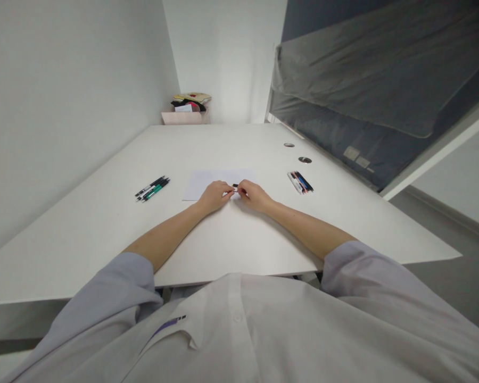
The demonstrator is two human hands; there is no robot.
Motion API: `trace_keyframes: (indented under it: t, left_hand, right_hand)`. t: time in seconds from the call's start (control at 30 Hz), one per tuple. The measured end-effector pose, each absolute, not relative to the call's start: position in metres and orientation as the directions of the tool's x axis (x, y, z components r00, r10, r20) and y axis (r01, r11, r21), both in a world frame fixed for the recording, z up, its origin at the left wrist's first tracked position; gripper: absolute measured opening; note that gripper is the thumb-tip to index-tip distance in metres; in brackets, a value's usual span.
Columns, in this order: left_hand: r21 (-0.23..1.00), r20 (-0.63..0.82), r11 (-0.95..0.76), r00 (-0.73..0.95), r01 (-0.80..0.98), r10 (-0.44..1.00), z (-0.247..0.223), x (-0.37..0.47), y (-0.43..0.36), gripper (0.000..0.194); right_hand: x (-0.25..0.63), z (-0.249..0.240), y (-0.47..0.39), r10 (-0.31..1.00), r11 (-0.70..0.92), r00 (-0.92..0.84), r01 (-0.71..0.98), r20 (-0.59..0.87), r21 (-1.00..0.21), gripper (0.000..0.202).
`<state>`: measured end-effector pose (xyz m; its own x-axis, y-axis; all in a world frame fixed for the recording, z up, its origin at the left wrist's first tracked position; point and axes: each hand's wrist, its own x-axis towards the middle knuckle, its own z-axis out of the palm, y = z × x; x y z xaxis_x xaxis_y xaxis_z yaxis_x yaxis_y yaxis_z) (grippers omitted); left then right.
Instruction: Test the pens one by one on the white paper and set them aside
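Note:
My left hand [216, 196] and my right hand [253, 194] meet over a sheet of white paper [197, 183], fingertips pinched close together. Between them shows a slim pen [235, 185], mostly covered by the fingers; a black end and a lighter part are visible. Both hands grip it just above the paper. To the left lies a group of pens [153, 189] in black, white and green. A second group of pens [300, 182], white, black and blue, lies to the right of my right hand.
The white table [223, 244] runs to the far wall. At its far end stands a pinkish box [181, 118] with cloth-like items on it. Two round inserts, a nearer one [305, 159] and a farther one [289, 144], sit near the right edge, beside a dark partition [343, 122].

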<state>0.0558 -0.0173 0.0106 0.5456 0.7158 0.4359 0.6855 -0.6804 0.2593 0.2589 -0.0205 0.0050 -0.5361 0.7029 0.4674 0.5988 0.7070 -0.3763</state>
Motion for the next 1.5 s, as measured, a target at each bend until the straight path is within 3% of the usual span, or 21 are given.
trace_keyframes:
  t: [0.3, 0.43, 0.53, 0.9, 1.13, 1.5]
  left_hand:
    - [0.259, 0.405, -0.672, 0.553, 0.694, 0.728, 0.013, 0.053, -0.016, 0.026]
    - [0.261, 0.407, -0.642, 0.521, 0.721, 0.75, 0.009, 0.043, -0.009, 0.028]
    - [0.27, 0.393, -0.604, 0.487, 0.75, 0.78, 0.006, 0.03, -0.001, 0.028]
    - [0.286, 0.359, -0.565, 0.461, 0.774, 0.812, 0.002, 0.015, 0.009, 0.03]
    - [0.303, 0.364, -0.561, 0.45, 0.771, 0.815, 0.003, 0.016, 0.006, 0.03]
    - [0.299, 0.396, -0.535, 0.408, 0.79, 0.823, 0.006, 0.007, 0.008, 0.029]
  right_hand:
    - [0.26, 0.001, -0.016, 0.677, 0.735, -0.532, 0.529, 0.509, -0.424, 0.013]
    - [0.269, -0.003, -0.004, 0.717, 0.681, -0.368, 0.553, 0.592, -0.481, 0.016]
    - [0.281, -0.006, 0.007, 0.779, 0.585, -0.264, 0.635, 0.569, -0.505, 0.021]
    - [0.281, -0.007, 0.007, 0.897, 0.378, -0.28, 0.887, 0.341, -0.266, 0.027]
    - [0.278, -0.003, 0.006, 0.928, 0.316, -0.249, 0.92, 0.277, -0.23, 0.03]
    - [0.296, 0.002, 0.004, 0.929, 0.292, -0.226, 0.934, 0.293, -0.204, 0.034]
